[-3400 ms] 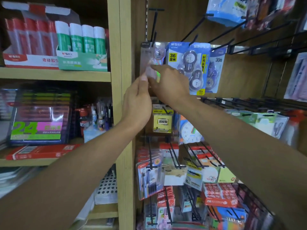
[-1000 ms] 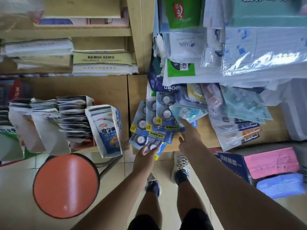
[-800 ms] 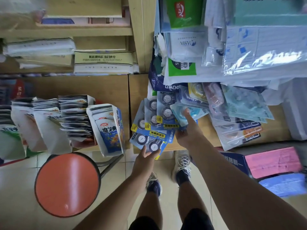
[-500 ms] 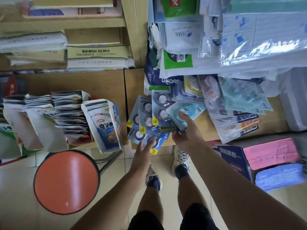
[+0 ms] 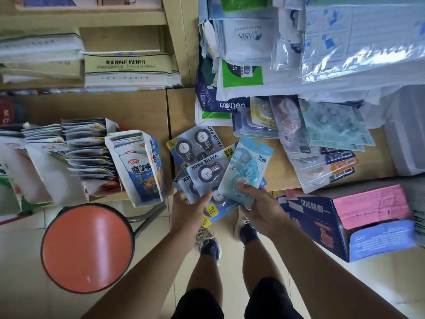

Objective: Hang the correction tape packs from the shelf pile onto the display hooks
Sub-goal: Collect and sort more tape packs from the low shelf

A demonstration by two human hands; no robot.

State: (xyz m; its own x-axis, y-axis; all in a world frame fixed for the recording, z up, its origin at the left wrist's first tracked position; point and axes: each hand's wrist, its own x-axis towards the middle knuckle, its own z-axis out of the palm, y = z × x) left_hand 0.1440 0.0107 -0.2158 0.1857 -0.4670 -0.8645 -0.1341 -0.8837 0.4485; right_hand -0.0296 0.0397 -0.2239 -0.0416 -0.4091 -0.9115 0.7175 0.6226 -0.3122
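Note:
I look down at a low wooden shelf (image 5: 280, 173) with a pile of correction tape packs. My left hand (image 5: 190, 209) grips dark blue "VALUE PACK" packs (image 5: 208, 174) by their lower edge, lifted off the shelf front. My right hand (image 5: 257, 204) pinches a light blue 30m pack (image 5: 247, 168) at its bottom, beside and overlapping the dark ones. One more dark blue pack (image 5: 195, 143) lies flat on the shelf behind. More packs (image 5: 322, 157) are fanned out to the right. No display hooks are in view.
An orange round stool (image 5: 87, 247) stands on the tiled floor at my left. Snack bags in an open box (image 5: 138, 166) sit on the left shelf. A blue carton with pink and blue packets (image 5: 358, 217) is at the right. Plastic folders (image 5: 299, 54) are stacked behind the pile.
From the hooks I turned down to the shelf pile. Both hands reached in and closed on packs; the right lifted the light blue pack, the left gathered the dark blue ones off the edge.

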